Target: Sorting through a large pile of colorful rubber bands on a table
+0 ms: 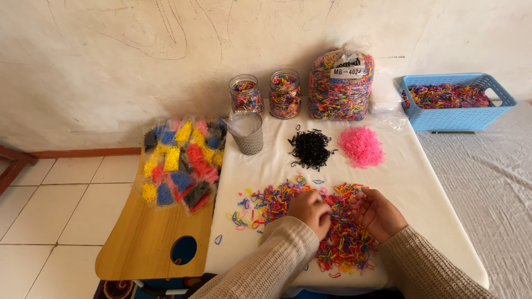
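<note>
Multicoloured elastic bands [338,232] lying heaped at lower centre of the white table [421,182], my left hand [310,212] pinching into them, fingers curled together, my right hand [378,213] resting open-palmed, cupping them.

The white cloth [410,182] over the table looks matt and smooth, with soft folds. On it, the mixed heap of small elastic bands [332,227] looks rubbery and a little glossy; behind the heap lie a black pile [310,148] and a pink pile [361,146]. Left of the cloth, the wooden board [138,243] is smooth and slightly shiny, and carries glossy clear plastic packets [180,163]. At the cloth's back edge stand two clear glass-like jars [246,94], a shiny plastic bag [339,83] and a matt blue plastic basket [457,116]. Both sleeves [277,266] are knitted, rough beige wool.
</note>
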